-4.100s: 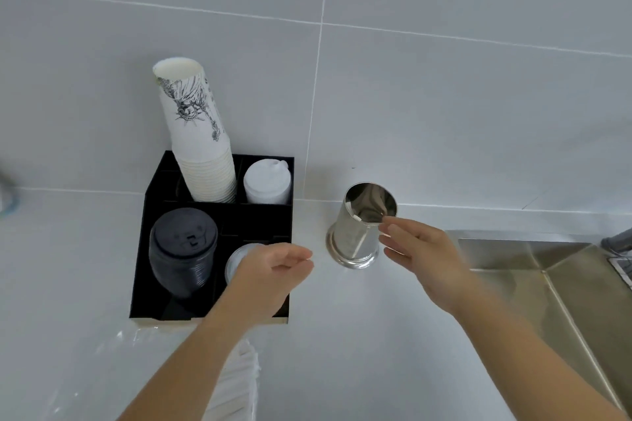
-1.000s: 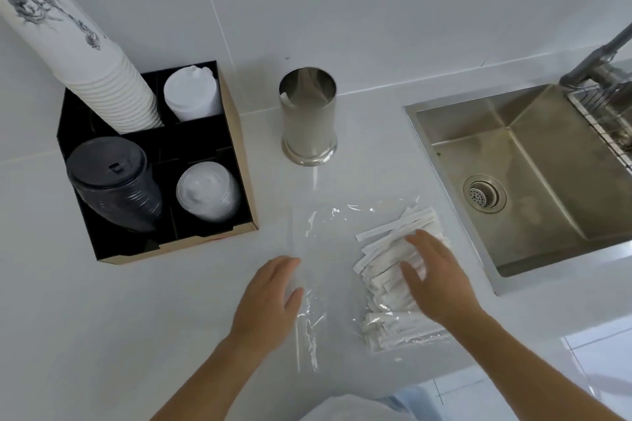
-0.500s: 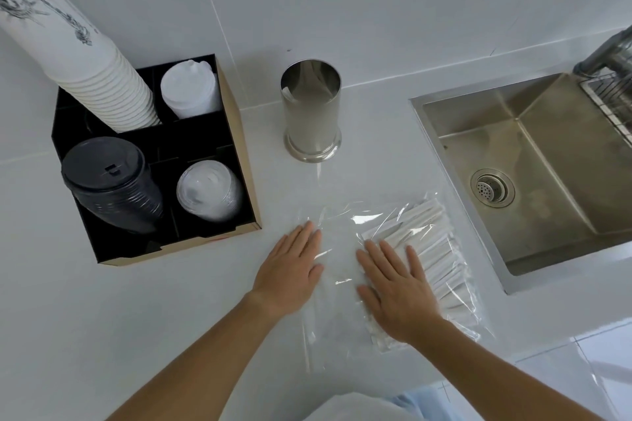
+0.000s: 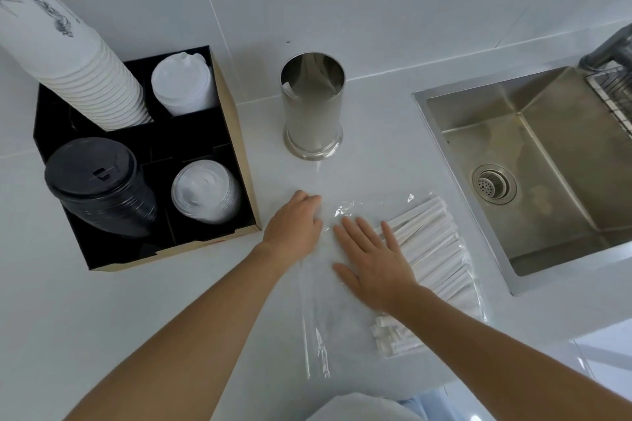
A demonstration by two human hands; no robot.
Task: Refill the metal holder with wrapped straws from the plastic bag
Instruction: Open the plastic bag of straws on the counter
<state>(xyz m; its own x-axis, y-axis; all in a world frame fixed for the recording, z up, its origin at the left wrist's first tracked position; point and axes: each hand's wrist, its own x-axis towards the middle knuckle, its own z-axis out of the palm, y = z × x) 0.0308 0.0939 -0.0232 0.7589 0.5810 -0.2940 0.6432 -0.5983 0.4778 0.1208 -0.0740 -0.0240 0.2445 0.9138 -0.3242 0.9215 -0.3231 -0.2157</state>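
Head view: both hands on plastic bag, desk, just front of metal holder.
Left hand: fingers curled on bag edge, grip unclear.
Right hand: fingers flat, open.
Wrapped straws: inside bag, right of holder.
Risk: slick film slips, straws spill toward sink.

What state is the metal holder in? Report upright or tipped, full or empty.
Upright on its base. The metal holder is nearly empty: its shiny inner wall shows, with perhaps one wrapper inside.

Both hands lie on the plastic bag on the table: right hand flat beside wrapped straws, left hand curled; metal holder at 12 o'clock.
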